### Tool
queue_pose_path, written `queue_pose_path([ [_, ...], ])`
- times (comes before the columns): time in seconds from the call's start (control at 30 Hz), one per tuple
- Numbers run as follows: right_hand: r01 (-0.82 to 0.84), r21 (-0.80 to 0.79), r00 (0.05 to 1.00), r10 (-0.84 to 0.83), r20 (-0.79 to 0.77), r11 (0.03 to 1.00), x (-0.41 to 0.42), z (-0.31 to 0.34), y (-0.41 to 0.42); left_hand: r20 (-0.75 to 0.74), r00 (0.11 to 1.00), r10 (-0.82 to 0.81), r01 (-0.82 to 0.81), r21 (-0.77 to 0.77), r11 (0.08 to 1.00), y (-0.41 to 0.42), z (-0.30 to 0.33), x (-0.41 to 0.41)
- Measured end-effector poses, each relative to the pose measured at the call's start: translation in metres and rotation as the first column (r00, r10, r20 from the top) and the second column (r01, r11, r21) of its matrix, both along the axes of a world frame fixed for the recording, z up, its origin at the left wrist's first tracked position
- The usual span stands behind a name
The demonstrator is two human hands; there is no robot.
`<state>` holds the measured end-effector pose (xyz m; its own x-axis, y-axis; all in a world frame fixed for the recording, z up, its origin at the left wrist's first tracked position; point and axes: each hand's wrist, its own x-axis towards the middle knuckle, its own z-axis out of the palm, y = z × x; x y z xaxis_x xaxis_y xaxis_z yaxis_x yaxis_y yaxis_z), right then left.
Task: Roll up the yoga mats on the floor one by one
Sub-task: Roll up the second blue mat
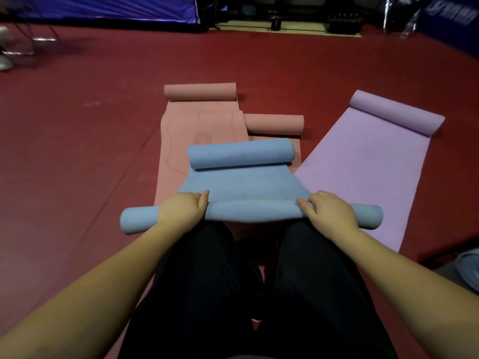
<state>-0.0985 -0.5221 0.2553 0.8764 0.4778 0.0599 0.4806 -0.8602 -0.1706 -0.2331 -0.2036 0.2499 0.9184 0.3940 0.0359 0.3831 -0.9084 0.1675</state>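
A blue yoga mat (243,185) lies in front of my knees, curled into a roll at its far end (241,154) and into a thinner roll at its near end (251,212). My left hand (182,209) grips the near roll left of centre, fingers curled over its top. My right hand (329,212) grips the same roll right of centre. A pink mat (178,141) lies flat under and beyond the blue one, with a roll at its far end (199,92). A second pink roll (274,124) sits beside it. A purple mat (363,167) stretches to the right, rolled at its far end (396,112).
The floor (90,151) is dark red. A blue tent wall (111,9) and metal chair legs (39,40) stand at the far left. Dark equipment (342,24) lines the back. A grey object (466,270) lies at the right edge. My legs in black trousers fill the foreground.
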Motion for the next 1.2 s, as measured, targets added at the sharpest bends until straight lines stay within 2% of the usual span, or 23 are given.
queue_pose_path([
  [0.1, 0.011, -0.033, 0.999, -0.013, -0.053, 0.999, 0.009, 0.004, 0.006, -0.105, 0.994, -0.008, 0.004, -0.036, 0.999, 0.003, 0.009, 0.009],
  [0.3, -0.047, -0.165, 0.977, 0.011, -0.213, 0.985, 0.041, 0.045, 0.016, -0.196, 0.979, -0.051, 0.062, 0.048, 0.997, 0.014, 0.055, 0.033],
  [0.5, -0.095, -0.238, 0.846, -0.047, -0.531, 0.967, 0.043, 0.042, 0.019, -0.471, 0.880, -0.064, -0.003, -0.141, 0.990, 0.016, 0.037, 0.023],
  [0.63, -0.129, -0.187, 0.796, -0.011, -0.605, 0.974, 0.041, 0.038, 0.021, -0.528, 0.847, -0.062, -0.065, -0.218, 0.974, 0.013, 0.030, 0.016],
  [0.8, -0.191, -0.238, 0.759, -0.011, -0.651, 0.952, 0.049, 0.042, 0.028, -0.566, 0.820, -0.082, -0.096, -0.277, 0.956, 0.018, 0.027, 0.026],
  [1.0, -0.221, -0.258, 0.749, -0.006, -0.663, 0.940, 0.055, 0.041, 0.034, -0.563, 0.822, -0.088, -0.078, -0.264, 0.961, 0.024, 0.018, 0.028],
  [1.07, -0.229, -0.258, 0.748, 0.000, -0.663, 0.939, 0.055, 0.038, 0.037, -0.534, 0.844, -0.048, -0.079, -0.213, 0.974, 0.023, 0.015, 0.028],
  [1.13, -0.232, -0.256, 0.748, 0.004, -0.664, 0.938, 0.056, 0.036, 0.038, -0.418, 0.909, 0.005, -0.040, -0.074, 0.996, 0.015, 0.013, 0.024],
  [1.2, -0.223, -0.254, 0.748, -0.001, -0.664, 0.941, 0.058, 0.034, 0.038, -0.217, 0.974, 0.062, -0.055, 0.041, 0.998, 0.003, 0.012, 0.014],
])
